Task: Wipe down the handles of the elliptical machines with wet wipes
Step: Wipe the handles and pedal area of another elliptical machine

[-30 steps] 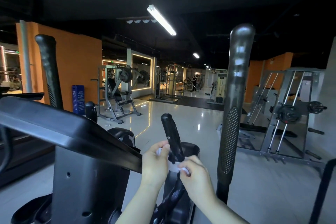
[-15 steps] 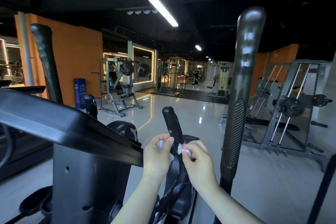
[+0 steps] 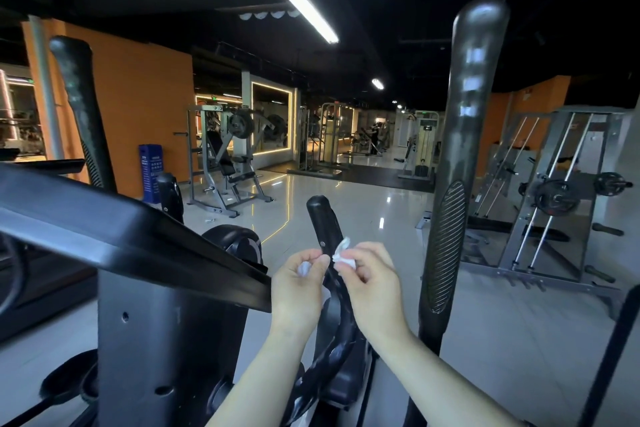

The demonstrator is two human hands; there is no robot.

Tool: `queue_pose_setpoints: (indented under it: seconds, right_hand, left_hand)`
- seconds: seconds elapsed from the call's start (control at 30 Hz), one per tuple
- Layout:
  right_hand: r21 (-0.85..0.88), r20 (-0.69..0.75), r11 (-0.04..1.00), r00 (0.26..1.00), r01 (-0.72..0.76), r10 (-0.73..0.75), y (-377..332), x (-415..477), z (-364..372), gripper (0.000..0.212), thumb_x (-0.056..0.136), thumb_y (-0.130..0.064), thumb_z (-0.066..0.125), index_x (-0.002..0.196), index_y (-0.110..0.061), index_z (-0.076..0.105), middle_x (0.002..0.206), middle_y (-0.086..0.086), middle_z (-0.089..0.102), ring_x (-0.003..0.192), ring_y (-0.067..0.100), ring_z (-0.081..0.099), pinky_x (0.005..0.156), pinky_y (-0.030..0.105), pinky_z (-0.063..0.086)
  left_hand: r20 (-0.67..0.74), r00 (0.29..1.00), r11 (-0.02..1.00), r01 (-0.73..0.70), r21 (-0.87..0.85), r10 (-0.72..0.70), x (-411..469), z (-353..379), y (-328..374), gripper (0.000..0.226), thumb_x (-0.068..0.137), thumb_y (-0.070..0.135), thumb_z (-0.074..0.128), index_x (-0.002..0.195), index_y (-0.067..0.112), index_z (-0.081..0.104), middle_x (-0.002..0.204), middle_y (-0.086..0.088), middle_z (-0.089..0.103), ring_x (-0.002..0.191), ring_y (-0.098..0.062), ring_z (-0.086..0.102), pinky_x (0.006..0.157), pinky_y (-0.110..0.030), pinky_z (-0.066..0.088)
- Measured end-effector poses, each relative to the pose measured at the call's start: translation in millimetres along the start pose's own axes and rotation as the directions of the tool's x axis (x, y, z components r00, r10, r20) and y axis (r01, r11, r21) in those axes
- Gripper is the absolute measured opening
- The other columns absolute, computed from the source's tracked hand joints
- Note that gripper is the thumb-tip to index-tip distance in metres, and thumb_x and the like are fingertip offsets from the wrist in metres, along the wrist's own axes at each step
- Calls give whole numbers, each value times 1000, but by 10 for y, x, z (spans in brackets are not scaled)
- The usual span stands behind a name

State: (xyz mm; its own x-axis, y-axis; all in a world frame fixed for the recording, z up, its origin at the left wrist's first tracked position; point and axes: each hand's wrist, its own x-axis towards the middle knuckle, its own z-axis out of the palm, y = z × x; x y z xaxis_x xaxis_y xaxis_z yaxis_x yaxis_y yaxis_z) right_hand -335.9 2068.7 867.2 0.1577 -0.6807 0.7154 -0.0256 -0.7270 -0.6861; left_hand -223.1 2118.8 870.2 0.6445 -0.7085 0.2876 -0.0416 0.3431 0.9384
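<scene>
A short black fixed handle (image 3: 323, 225) of the elliptical rises at the centre of the view. A white wet wipe (image 3: 343, 253) is wrapped round it, with one end in each hand. My left hand (image 3: 298, 284) pinches the wipe's left end beside the handle. Just right of the handle, my right hand (image 3: 372, 284) pinches the bunched right end. A tall black moving handle (image 3: 464, 135) stands to the right, and another (image 3: 81, 107) at the far left.
The elliptical's black console arm (image 3: 131, 236) and column (image 3: 162, 340) fill the lower left. Weight racks (image 3: 561, 198) stand on the right, a plate-loaded machine (image 3: 228, 156) at the back left, and a glossy tiled floor (image 3: 491, 329) lies beyond.
Both hands have slid the wipe up the short handle and drawn slightly apart. The wipe's right end now sticks up above my right fingers. The camera has tilted slightly.
</scene>
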Motion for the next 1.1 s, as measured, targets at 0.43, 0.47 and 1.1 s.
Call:
queue_pose_setpoints:
  seconds: [0.43, 0.47, 1.1]
  right_hand:
    - [-17, 3, 1000, 1000, 16, -16, -114, 79, -75, 19, 91, -7, 74, 88, -25, 75, 99, -14, 60, 77, 23, 67, 72, 31, 54]
    - [-27, 17, 999, 999, 43, -43, -106, 107, -45, 18, 91, -5, 74, 89, -23, 75, 99, -15, 59, 78, 21, 66, 70, 32, 53]
    - [27, -7, 1000, 1000, 14, -14, 74, -25, -64, 36, 92, 2, 69, 86, -33, 73, 100, -14, 61, 90, 13, 66, 76, 25, 52]
  left_hand:
    - [10, 1000, 1000, -26, -14, 27, -37, -4, 7, 1, 96, 20, 72, 96, 21, 72, 65, 3, 64, 57, -17, 54, 62, -31, 49]
    - [12, 999, 999, -29, -17, 29, -46, -6, 3, 1, 96, 20, 71, 97, 20, 72, 65, 2, 63, 55, -18, 53, 59, -29, 48]
    - [49, 999, 999, -7, 49, 4, -145, -6, -111, 4, 95, 20, 72, 100, 21, 71, 81, 5, 71, 53, -6, 55, 50, -19, 45]
